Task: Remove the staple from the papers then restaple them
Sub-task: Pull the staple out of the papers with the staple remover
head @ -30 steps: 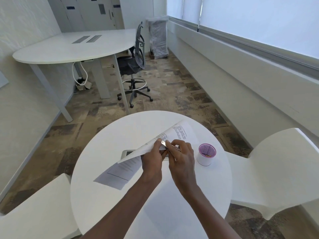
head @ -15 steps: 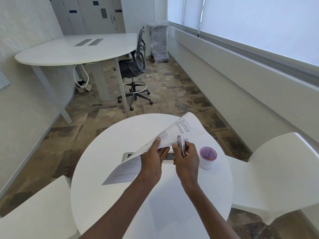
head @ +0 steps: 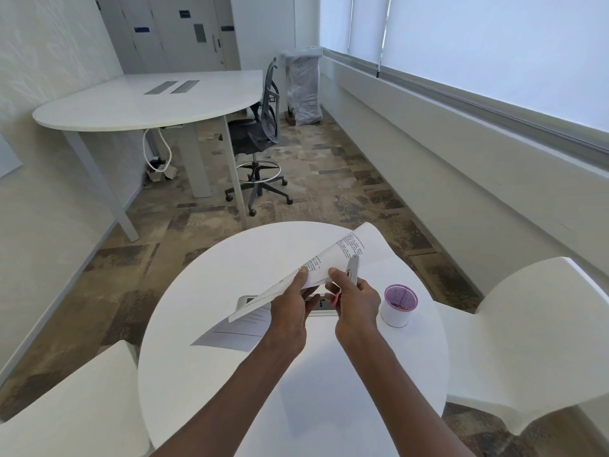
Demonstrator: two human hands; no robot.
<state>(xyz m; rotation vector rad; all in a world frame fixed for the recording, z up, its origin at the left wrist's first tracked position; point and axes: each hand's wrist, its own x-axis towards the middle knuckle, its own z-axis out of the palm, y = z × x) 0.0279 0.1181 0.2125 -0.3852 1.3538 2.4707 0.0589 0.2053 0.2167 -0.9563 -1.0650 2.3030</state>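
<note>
A set of printed white papers (head: 342,255) is held up above the round white table (head: 230,374), tilted with its far end raised. My left hand (head: 293,305) pinches the papers at their near edge. My right hand (head: 354,300) holds a small silver stapler (head: 352,269) upright, its tip just at the papers' edge beside my left thumb. A bit of red shows under my right fingers. The staple itself is too small to see.
A small white cup with a purple inside (head: 398,305) stands right of my hands. A grey socket panel (head: 250,300) is set in the table under the papers. White chairs (head: 540,341) flank the table; a desk (head: 145,103) and office chair (head: 260,140) stand beyond.
The stapler has swung from lying flat against the papers to standing upright in my right hand. Both hands and the papers have lifted slightly away from me.
</note>
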